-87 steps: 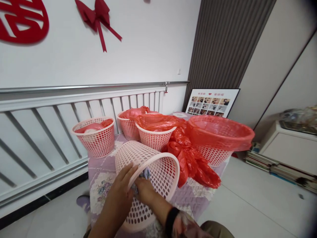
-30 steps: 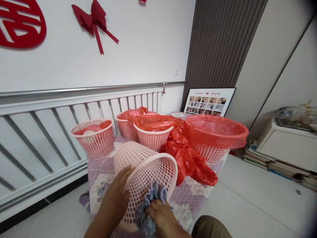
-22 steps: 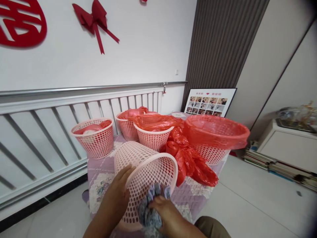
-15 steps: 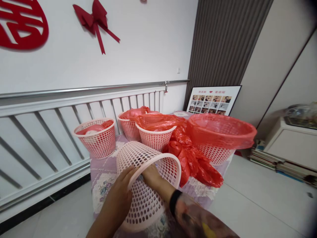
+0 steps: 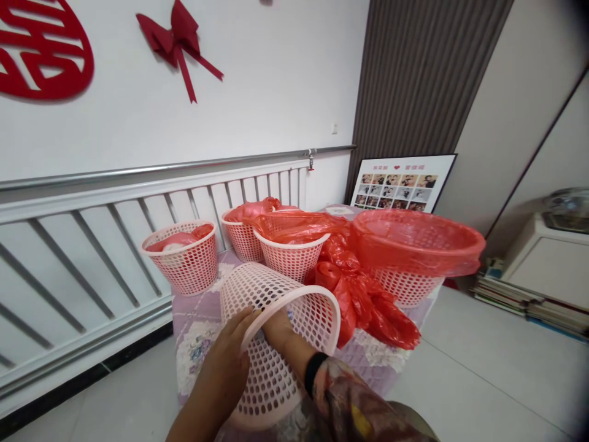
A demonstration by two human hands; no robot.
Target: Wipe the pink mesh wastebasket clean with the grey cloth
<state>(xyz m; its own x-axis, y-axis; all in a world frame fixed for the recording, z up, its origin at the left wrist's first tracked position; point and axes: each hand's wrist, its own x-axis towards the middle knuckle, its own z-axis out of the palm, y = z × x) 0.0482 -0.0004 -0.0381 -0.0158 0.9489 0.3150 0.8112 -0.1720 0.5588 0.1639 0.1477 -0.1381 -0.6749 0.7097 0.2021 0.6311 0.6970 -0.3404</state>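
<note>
A pale pink perforated plastic basket (image 5: 271, 380) lies tipped on its side at the near edge of the table, its mouth turned toward me and to the right. My left hand (image 5: 232, 350) grips its rim on the left side, fingers over the outside. Inside the basket reaches my right hand (image 5: 278, 325), with a black band at the wrist; its fingers are hidden by the rim and wall. Right of the basket lies a heap of red plastic bags (image 5: 363, 301), including a rolled bundle.
Behind stand more pink baskets with red bags: one at left (image 5: 188, 270), one in the middle (image 5: 289, 261), another at the back (image 5: 243, 239). A large red-lined basket (image 5: 405, 285) stands at right. A radiator (image 5: 92, 264) runs along the wall behind the tablecloth-covered table (image 5: 188, 313).
The view has shifted slightly, so things sit a little farther right. Both hands stay at the tipped basket, the right one still inside it.
</note>
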